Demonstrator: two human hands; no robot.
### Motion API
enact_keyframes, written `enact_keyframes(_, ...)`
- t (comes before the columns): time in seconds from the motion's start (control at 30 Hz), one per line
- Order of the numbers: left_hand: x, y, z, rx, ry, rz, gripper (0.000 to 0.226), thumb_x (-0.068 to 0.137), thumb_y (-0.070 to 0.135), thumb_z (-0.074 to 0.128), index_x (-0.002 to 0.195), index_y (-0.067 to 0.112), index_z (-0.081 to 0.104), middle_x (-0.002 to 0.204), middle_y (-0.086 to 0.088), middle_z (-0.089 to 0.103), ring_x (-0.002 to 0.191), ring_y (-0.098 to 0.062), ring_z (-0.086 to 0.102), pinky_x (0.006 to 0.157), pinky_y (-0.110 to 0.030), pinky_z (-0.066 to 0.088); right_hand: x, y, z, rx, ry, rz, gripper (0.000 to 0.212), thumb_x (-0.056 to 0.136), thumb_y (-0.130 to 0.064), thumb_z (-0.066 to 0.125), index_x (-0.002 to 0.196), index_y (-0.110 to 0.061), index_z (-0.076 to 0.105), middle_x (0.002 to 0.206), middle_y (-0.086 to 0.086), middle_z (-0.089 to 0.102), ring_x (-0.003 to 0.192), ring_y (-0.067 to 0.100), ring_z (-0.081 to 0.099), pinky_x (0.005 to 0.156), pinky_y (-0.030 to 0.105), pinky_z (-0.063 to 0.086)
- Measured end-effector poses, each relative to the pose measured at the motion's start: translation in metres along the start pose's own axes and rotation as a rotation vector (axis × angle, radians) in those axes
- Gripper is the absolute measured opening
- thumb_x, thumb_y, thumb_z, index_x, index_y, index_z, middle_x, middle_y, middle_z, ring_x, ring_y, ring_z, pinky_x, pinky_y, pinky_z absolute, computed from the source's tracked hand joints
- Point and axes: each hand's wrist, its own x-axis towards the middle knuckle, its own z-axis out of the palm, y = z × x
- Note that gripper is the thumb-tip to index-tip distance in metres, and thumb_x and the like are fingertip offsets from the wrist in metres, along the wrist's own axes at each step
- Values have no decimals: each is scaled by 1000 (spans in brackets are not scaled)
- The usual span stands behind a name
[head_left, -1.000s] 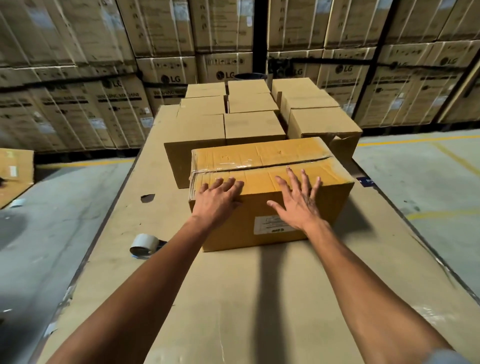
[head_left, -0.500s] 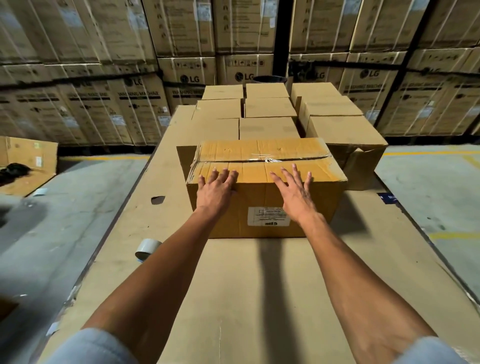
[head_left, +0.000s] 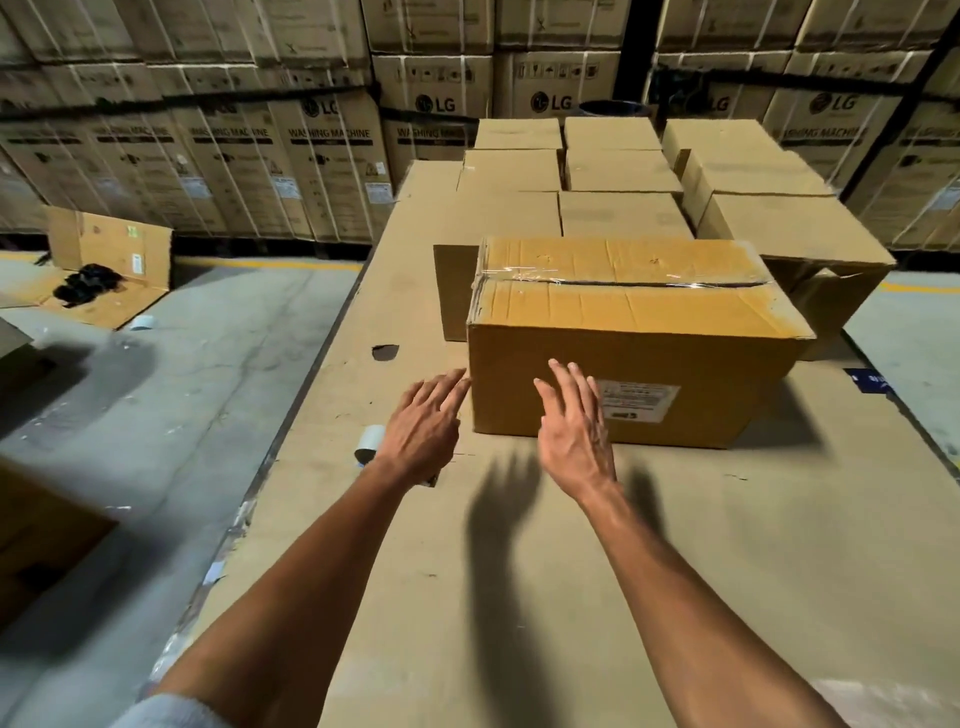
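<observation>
The taped box (head_left: 628, 306) is set on the counter (head_left: 519, 571), with plain boxes (head_left: 618, 213) stacked just behind it. The left hand (head_left: 423, 421) and right hand (head_left: 574, 426) are held open before its near face, gripping nothing. It is judged stiff and fairly heavy, and is best gripped under both ends.

Taped box (head_left: 623, 312): ochre-brown, white label (head_left: 638, 401). Left of box: pale grey tape roll (head_left: 370, 441). Behind box: tan cartons (head_left: 332, 156), black lettering.

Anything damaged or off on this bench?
Yes. The taped box has a frayed, crumpled left top edge and wrinkled seam tape. The cardboard table cover has a torn hole left of the box.
</observation>
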Motion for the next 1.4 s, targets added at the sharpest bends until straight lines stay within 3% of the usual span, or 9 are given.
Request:
enact_keyframes(0.13,-41,-51,8,2,-78,-51,62,109,27,54,168,15,37,176,-6,35,158,-26,43,129,-43,31,-3,-58,39,134,-134,-13,47,96,-15,63,142,-15,58,150,6,54,137,27,53,117,41,44)
enact_keyframes(0.27,-65,-103,19,-41,-103,-115,60,107,35,55,163,16,44,173,-6,40,154,-29,48,126,-43,34,-1,-112,73,266,-302,182,33,104,-30,57,134,-18,60,129,5,60,114,28,62,92,41,54)
enact_keyframes(0.47,-70,-148,31,-144,-147,-84,89,98,68,18,168,16,37,174,-7,38,157,-29,42,127,-45,36,6,-150,123,376,-466,616,35,106,-32,59,124,-2,64,127,22,68,125,41,56,98,41,46)
enact_keyframes(0.67,-60,-166,61,-238,-157,-10,71,111,67,28,170,27,31,174,-1,39,155,-25,43,125,-44,38,13,-157,154,439,-512,821,36,100,-45,64,112,-13,76,120,12,77,118,38,65,95,37,50)
enact_keyframes(0.83,-52,-170,74,-327,-190,15,67,112,66,32,166,27,36,169,1,44,151,-24,48,120,-45,48,17,-163,156,449,-479,937,19,96,-37,73,97,-20,80,112,9,80,109,36,70,90,34,54)
enact_keyframes(0.97,-54,-170,79,-413,-151,-8,59,112,60,38,160,25,42,159,1,49,139,-26,55,108,-45,56,13,-162,154,432,-475,1024,21,90,-51,69,88,-31,74,102,-5,80,98,28,72,81,30,53)
enact_keyframes(1.17,-53,-155,80,-451,-137,-86,61,110,57,40,159,20,41,163,-5,45,145,-30,50,112,-47,53,9,-161,158,384,-474,1089,28,75,-69,64,91,-47,73,86,-15,78,84,23,73,82,35,61)
enact_keyframes(1.3,-50,-140,86,-457,-164,-173,73,106,67,48,159,19,38,164,-10,43,147,-32,48,109,-50,54,11,-159,164,414,-477,1087,17,72,-57,67,89,-55,71,80,-14,77,82,23,74,80,40,64)
enact_keyframes(1.4,-49,-136,92,-530,-161,-224,69,107,58,54,159,14,40,163,-14,42,144,-38,50,111,-50,51,15,-162,159,424,-464,1087,8,76,-42,70,79,-38,77,85,-10,78,84,23,74,82,36,63)
